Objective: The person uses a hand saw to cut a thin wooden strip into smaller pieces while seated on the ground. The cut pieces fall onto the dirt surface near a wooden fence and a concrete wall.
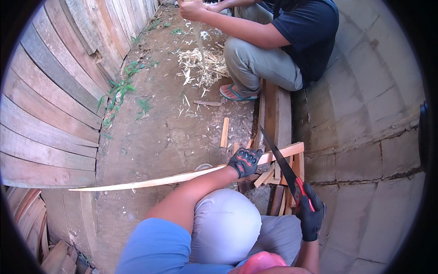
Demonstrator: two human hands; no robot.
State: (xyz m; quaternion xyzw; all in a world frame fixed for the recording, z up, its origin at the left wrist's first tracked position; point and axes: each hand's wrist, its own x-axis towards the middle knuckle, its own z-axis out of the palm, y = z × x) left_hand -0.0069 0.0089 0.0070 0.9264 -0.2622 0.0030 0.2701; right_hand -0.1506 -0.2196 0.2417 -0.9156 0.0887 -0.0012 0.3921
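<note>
Your left hand (246,160) looks curled round the wood strip (182,176); your right hand (311,212)'s wrapped round the saw (286,170). Pin it hard; start with light strokes.

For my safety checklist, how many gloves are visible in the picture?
2. One glove is on the left hand, on the long strip; the other is on the right hand, holding the saw.

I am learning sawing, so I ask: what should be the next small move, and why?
Perhaps the right hand should settle the saw gently on the long wooden strip: the saw crosses it near the left hand, which holds the strip, but whether saw and strip touch is unclear.
</note>
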